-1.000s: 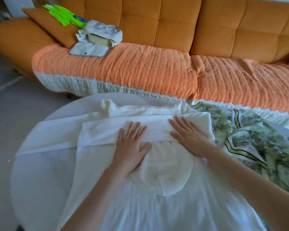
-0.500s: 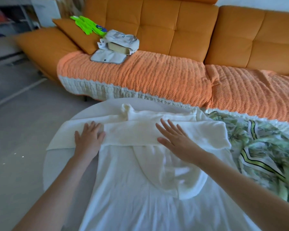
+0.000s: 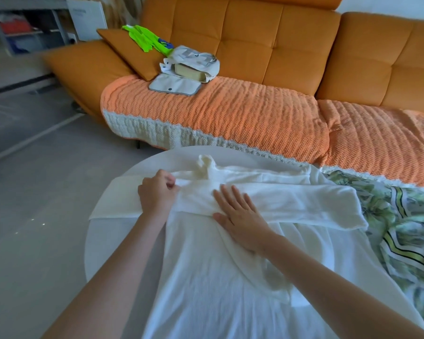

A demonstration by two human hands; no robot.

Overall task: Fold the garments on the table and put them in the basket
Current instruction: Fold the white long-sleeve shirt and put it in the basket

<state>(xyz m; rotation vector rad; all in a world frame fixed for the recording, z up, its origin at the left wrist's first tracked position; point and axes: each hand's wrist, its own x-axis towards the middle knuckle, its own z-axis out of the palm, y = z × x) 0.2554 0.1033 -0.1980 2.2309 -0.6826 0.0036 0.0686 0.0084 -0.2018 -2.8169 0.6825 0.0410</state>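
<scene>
Left hand [image 3: 157, 194], flat a moment ago, now pinches a sleeve of the soft white long-sleeved top [image 3: 206, 289] by the left edge of the round white table [image 3: 103, 253]. Right hand [image 3: 240, 216] lies flat on the top. I think that sleeve gets folded next.

Single head-worn wide-angle view, facing forward and down, close over the table [image 3: 101, 243], sofa [image 3: 255, 47] beyond

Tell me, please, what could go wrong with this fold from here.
The left hand grips the white garment near its outstretched sleeve, which reaches the table rim; a loose pull could drop it over. Only the flat right hand pins the crossed sleeve, so it may shift. That sleeve's end lies against the green patterned garment and might drag it.
</scene>
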